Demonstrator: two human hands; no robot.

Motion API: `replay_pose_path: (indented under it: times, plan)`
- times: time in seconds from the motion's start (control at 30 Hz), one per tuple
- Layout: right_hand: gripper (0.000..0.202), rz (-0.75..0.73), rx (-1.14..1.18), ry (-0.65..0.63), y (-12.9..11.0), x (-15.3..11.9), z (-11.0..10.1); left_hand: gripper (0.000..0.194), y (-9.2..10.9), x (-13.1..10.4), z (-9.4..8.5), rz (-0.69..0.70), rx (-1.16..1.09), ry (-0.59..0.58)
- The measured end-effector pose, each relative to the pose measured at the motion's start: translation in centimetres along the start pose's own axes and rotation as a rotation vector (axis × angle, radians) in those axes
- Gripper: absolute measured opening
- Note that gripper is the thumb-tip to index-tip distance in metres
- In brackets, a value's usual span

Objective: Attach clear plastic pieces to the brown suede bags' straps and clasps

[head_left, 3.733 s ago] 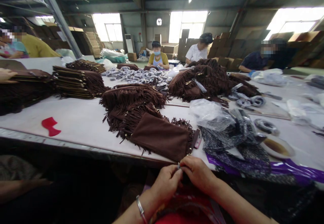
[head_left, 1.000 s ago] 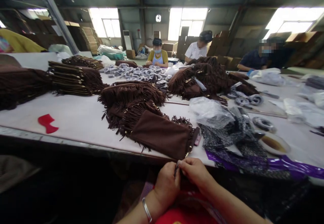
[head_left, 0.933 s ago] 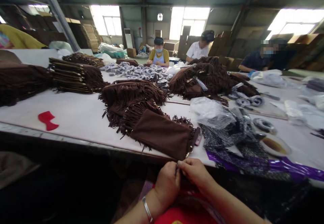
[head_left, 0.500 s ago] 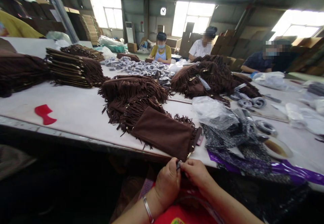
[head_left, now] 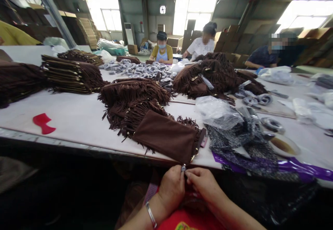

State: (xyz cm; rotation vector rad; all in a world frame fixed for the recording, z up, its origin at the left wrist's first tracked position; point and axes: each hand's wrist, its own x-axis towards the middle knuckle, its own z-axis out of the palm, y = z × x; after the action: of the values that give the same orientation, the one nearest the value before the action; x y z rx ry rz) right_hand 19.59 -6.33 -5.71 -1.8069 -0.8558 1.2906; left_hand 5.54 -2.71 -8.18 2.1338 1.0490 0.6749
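Head view: at bottom centre, the left hand (head_left: 171, 188) and right hand (head_left: 204, 185) stay pressed together, fingertips pinched shut on a small silvery metal piece (head_left: 183, 168). Since a second ago the piece sits slightly lower, just below the flat brown suede pouch (head_left: 166, 136) lying on the white worktable (head_left: 78, 119); the fiddly fitting work continues.

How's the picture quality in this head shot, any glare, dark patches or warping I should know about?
In the head view, the windows along the far wall are blown out to white; the space under the white table edge is nearly black; straight lines bow toward the corners from wide-angle distortion; the left hand and right hand at the bottom are dimly lit, so the small metal piece between them is hard to make out.
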Motion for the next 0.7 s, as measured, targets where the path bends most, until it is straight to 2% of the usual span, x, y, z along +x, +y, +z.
replay_pose_path:
  times: [0.17, 0.33, 0.43, 0.57, 0.7]
  plan:
    - [0.029, -0.018, 0.077, 0.095, 0.0, -0.9, 0.3, 0.029, 0.7, 0.2, 0.1, -0.114, -0.058, -0.023]
    - [0.031, -0.106, -0.036, 0.183, 0.2, -0.9, 0.0, 0.028, 1.6, 0.9, -0.3, -0.32, -0.293, -0.046]
    - [0.026, -0.177, -0.103, 0.207, 0.6, -0.8, -0.1, 0.025, 1.9, 1.1, -0.2, -0.465, -0.527, -0.073]
    - [0.021, -0.192, -0.15, 0.199, 0.8, -0.8, 0.0, 0.028, 1.9, 0.6, -0.1, -0.674, -0.859, -0.185]
    - [0.023, -0.193, -0.146, 0.2, 0.6, -0.9, 0.0, 0.04, 1.9, 0.1, -0.4, -0.766, -1.218, -0.253]
